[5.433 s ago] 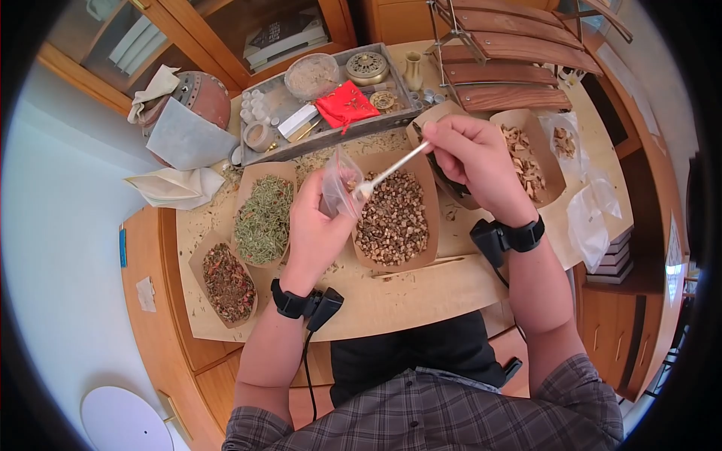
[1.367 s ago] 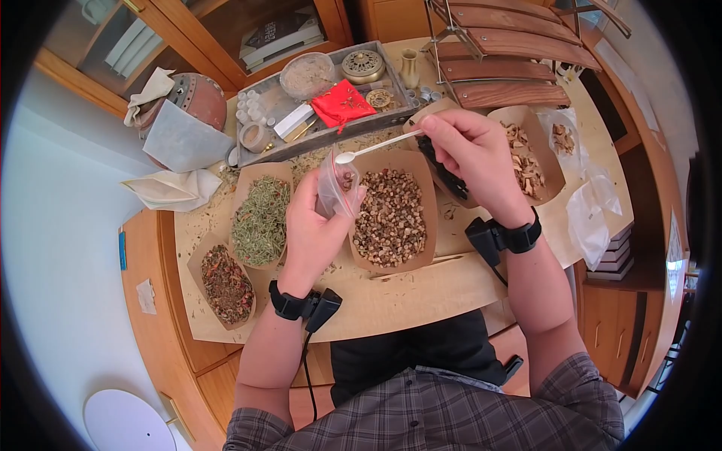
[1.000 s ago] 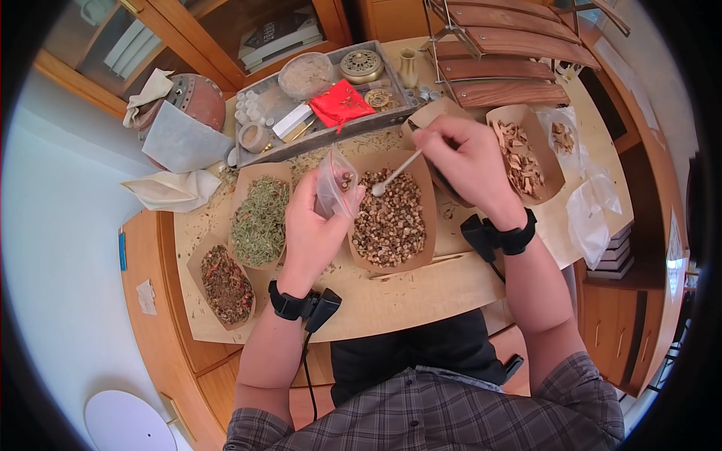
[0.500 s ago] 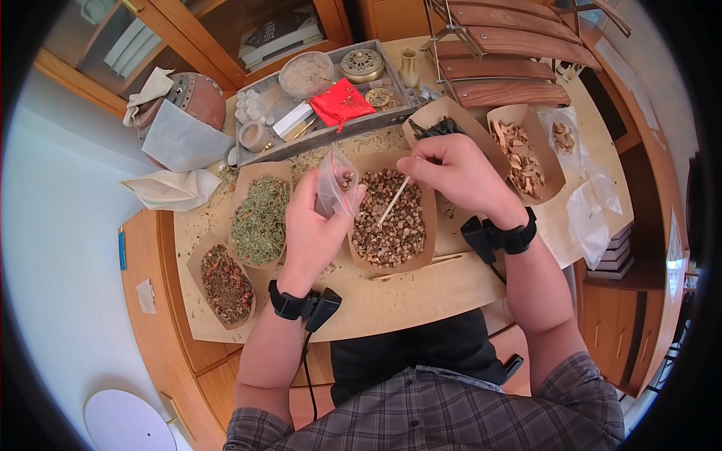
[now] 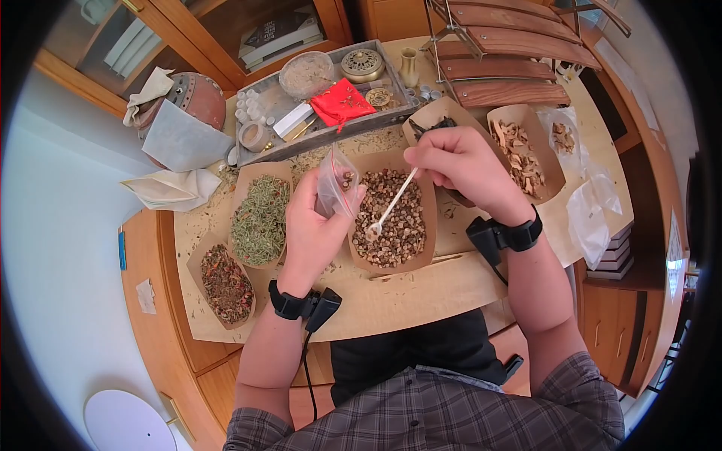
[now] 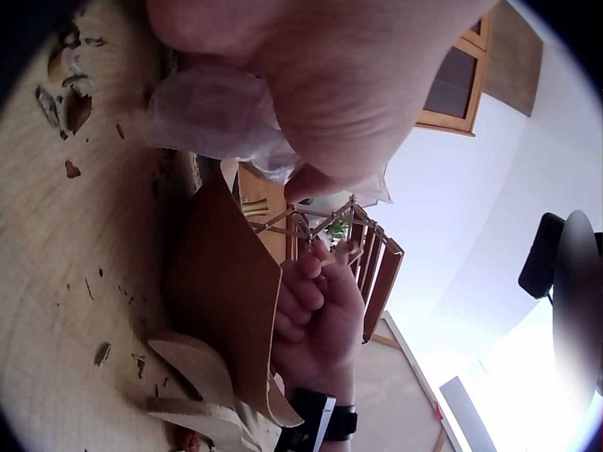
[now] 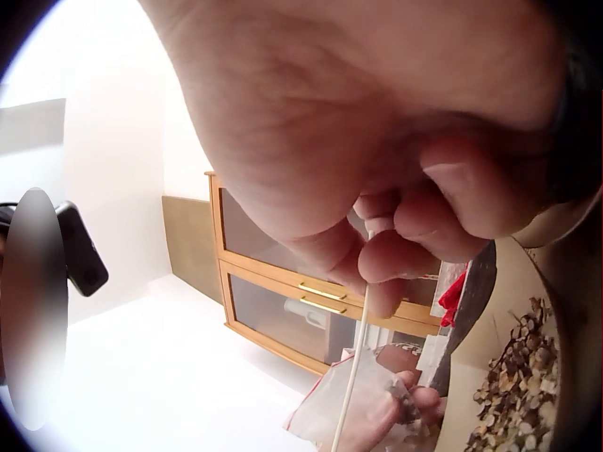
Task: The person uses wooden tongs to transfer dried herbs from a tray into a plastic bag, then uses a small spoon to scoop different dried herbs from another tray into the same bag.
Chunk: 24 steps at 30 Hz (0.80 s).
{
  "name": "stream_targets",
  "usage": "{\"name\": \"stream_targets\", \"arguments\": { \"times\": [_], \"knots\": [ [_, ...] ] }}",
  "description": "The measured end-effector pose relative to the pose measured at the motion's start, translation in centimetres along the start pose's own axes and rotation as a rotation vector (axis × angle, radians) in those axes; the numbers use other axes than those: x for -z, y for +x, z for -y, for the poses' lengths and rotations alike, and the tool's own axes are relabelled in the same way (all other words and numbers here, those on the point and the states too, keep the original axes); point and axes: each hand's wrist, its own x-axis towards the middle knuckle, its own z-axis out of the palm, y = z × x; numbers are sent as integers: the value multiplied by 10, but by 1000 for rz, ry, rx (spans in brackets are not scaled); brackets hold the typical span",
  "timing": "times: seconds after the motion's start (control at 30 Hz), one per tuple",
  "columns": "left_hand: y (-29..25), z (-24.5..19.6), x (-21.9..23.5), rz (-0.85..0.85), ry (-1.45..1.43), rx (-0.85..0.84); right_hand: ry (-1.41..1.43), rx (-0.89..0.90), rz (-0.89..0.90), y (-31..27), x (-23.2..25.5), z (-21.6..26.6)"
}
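Note:
In the head view my left hand [image 5: 316, 229] pinches a small clear zip bag [image 5: 335, 188], its mouth held apart and a few brown pieces inside. My right hand [image 5: 466, 169] grips the thin handle of a small white spoon [image 5: 395, 199] between thumb and fingers. The spoon's bowl, with some pieces in it, is close over the chopped brown bits [image 5: 398, 252] in a paper tray [image 5: 429, 225]. The left wrist view has the bag [image 6: 212, 113] hanging under my left hand [image 6: 330, 85]. Seen from the right wrist, the spoon handle [image 7: 354, 363] slants down from curled fingers.
Paper trays of green herb [image 5: 262, 218], reddish dried mix [image 5: 226, 286], dark strips [image 5: 440, 126] and pale slices [image 5: 519, 158] stand around. A grey wooden tray [image 5: 331, 131] holds a red pouch [image 5: 342, 104]. A slatted wooden rack [image 5: 511, 64] stands back right.
The spoon was at the bag's mouth, then swung right and down into the brown bits. Now its bowl is lower and nearer me, carrying pieces. My left hand and the bag stay nearly still.

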Motion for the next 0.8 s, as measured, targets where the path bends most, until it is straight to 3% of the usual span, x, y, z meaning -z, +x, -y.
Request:
{"name": "stream_targets", "arguments": {
  "times": [0.13,0.2,0.6,0.8],
  "knots": [
    [0,1,-1,7,-64,31,141,-29,-45,-4,3,2],
    [0,2,-1,3,-39,-7,290,40,-109,-2,3,0],
    [0,1,-1,7,-16,2,92,188,-279,1,-9,-5],
    [0,0,-1,11,-48,-3,185,217,-344,0,0,-6]
  ]
}}
